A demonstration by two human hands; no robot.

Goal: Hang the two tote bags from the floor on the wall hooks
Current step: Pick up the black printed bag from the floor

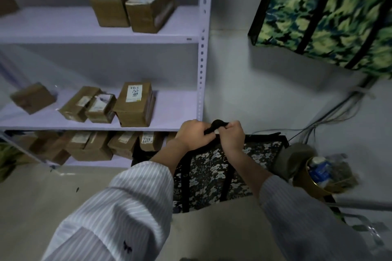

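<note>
Two tote bags are seen, both patterned in camouflage. One, the dark tote bag (212, 178), is printed in black, grey and white patches and is crossed by black straps that run up its face to the handles (216, 125). It is placed upright at the middle of the scene, in front of the wall (233, 59), with its lower edge down by the pale floor (63, 193); whether it rests there cannot be told. The handles are bunched together and are gripped from the left by the left hand (195, 134) and from the right by the right hand (231, 136), the fingers of both being curled tightly round the straps. The green tote bag (331, 15), printed with leafy patches and trimmed with black straps, is seen high against the wall at the far right, its top cut off by the frame. At the left, a white shelving unit (200, 53) is loaded with taped cardboard boxes (135, 104) on three levels. At the near right, a gold-rimmed container (305, 178) is filled with a blue-labelled bottle (319, 168) and blurred litter, and cables (331, 116) are trailed down the wall behind it.
</note>
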